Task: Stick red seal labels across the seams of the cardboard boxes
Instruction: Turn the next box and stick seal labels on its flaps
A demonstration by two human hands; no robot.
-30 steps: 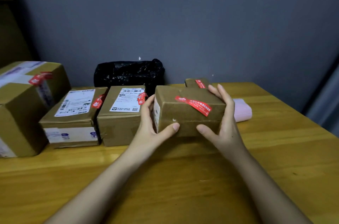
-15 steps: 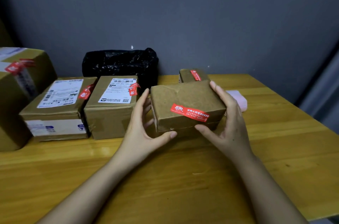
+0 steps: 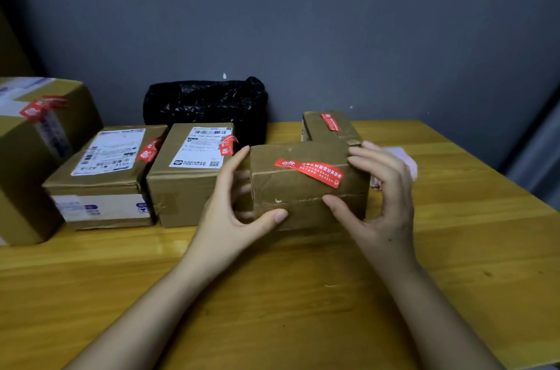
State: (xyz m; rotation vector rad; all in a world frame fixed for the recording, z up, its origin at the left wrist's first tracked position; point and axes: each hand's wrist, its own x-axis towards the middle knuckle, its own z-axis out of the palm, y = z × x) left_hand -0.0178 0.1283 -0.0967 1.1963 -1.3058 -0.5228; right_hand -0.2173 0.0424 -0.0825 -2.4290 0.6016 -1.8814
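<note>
Gripping a small cardboard box (image 3: 306,187) between them, the left hand (image 3: 233,212) and right hand (image 3: 381,203) curl thumbs and fingers round its ends; a red seal label (image 3: 309,172) crosses its seam. It sits mid-bench (image 3: 272,294), beside labelled boxes (image 3: 188,175) toward the left edge.
</note>
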